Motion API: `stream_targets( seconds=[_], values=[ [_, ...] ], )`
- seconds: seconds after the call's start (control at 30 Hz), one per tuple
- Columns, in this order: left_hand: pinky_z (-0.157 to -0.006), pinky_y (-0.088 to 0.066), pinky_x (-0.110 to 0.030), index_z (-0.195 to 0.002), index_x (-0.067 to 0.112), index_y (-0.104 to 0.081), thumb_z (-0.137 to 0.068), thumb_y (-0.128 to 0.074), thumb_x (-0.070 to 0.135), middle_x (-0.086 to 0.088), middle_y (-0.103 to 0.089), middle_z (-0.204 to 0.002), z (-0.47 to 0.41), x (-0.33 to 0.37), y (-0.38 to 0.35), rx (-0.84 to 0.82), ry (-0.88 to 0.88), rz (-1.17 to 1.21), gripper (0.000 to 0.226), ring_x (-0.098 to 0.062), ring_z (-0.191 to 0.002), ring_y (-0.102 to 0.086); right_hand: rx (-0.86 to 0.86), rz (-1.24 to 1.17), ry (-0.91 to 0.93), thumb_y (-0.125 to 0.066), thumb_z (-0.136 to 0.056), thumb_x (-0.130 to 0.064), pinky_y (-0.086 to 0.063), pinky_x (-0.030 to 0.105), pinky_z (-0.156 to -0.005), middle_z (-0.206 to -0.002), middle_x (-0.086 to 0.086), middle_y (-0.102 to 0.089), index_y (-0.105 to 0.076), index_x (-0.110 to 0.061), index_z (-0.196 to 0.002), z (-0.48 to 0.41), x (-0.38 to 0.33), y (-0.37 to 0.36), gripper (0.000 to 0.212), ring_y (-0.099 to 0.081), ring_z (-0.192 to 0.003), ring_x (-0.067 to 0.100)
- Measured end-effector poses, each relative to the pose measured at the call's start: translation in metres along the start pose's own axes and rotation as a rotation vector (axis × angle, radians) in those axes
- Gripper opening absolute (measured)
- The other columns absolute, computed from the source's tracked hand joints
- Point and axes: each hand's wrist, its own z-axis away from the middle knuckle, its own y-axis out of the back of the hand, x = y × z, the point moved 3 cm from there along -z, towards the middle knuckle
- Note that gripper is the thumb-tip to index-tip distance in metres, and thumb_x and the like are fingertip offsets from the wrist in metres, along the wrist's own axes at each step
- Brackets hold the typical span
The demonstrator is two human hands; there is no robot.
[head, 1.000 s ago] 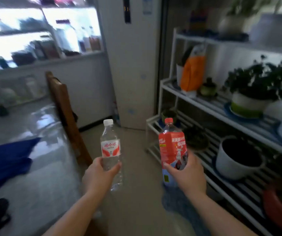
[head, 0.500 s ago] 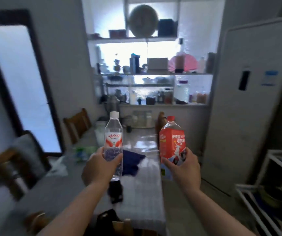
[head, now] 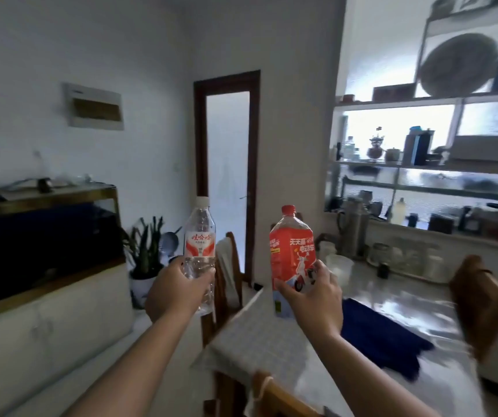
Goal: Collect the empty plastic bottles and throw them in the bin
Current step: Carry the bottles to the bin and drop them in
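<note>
My left hand (head: 174,291) grips the lower half of a clear empty water bottle (head: 200,236) with a white cap and a red-and-white label, held upright at chest height. My right hand (head: 314,299) grips the lower part of a larger bottle with a red label (head: 290,251) and a red cap, also upright. The two bottles are apart, side by side in the middle of the head view. No bin is in view.
A dining table (head: 275,341) with a checked cloth and a dark blue cloth (head: 377,338) lies ahead on the right, with wooden chairs (head: 482,299) around it. A white cabinet with a dark tank (head: 40,245) stands left, a potted plant (head: 145,260) beside it. A glass door (head: 226,176) is ahead.
The view has swung left, from the plant rack and fridge past the shelves to the door and the left cabinet. Both hands keep their bottles upright in front of me.
</note>
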Motion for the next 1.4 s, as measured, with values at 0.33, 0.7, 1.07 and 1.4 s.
stream_targets(
  seconds=[0.33, 0.7, 1.07, 1.4],
  values=[
    [-0.066, -0.040, -0.030, -0.116, 0.025, -0.061, -0.077, -0.064, 0.059, -0.002, -0.067, -0.109, -0.161, -0.154, 0.085, 0.074, 0.126, -0.067, 0.051, -0.025, -0.085, -0.061, -0.116, -0.083, -0.005, -0.073, -0.063, -0.063, -0.045, 0.050, -0.098, -0.139, 0.003, -0.044, -0.027, -0.021, -0.144, -0.002, -0.113, -0.230, 0.103, -0.041, -0.126, 0.025],
    [-0.067, -0.047, -0.031, -0.112, 0.029, -0.061, -0.076, -0.063, 0.062, 0.002, -0.068, -0.105, -0.336, -0.236, 0.039, 0.128, 0.183, -0.120, 0.049, -0.023, -0.086, -0.064, -0.229, -0.051, 0.062, -0.068, -0.058, -0.071, -0.053, 0.049, -0.086, -0.122, 0.001, -0.052, -0.036, -0.027, -0.131, -0.098, -0.146, -0.426, 0.091, -0.052, -0.112, 0.023],
    [-0.059, -0.045, -0.026, -0.110, 0.026, -0.061, -0.075, -0.067, 0.062, 0.006, -0.068, -0.100, -0.545, -0.243, -0.074, 0.055, 0.201, -0.126, 0.050, -0.013, -0.077, -0.060, -0.306, -0.070, 0.050, -0.072, -0.061, -0.066, -0.049, 0.046, -0.090, -0.122, 0.004, -0.052, -0.039, -0.020, -0.131, -0.269, -0.138, -0.610, 0.089, -0.051, -0.111, 0.025],
    [-0.068, -0.048, -0.027, -0.117, 0.026, -0.060, -0.077, -0.066, 0.058, 0.006, -0.068, -0.108, -0.736, -0.337, -0.181, -0.137, 0.221, -0.132, 0.051, -0.015, -0.091, -0.064, -0.358, -0.095, -0.147, -0.074, -0.052, -0.067, -0.055, 0.046, -0.082, -0.113, 0.001, -0.056, -0.047, -0.023, -0.122, -0.362, -0.096, -0.819, 0.087, -0.058, -0.100, 0.022]
  ],
)
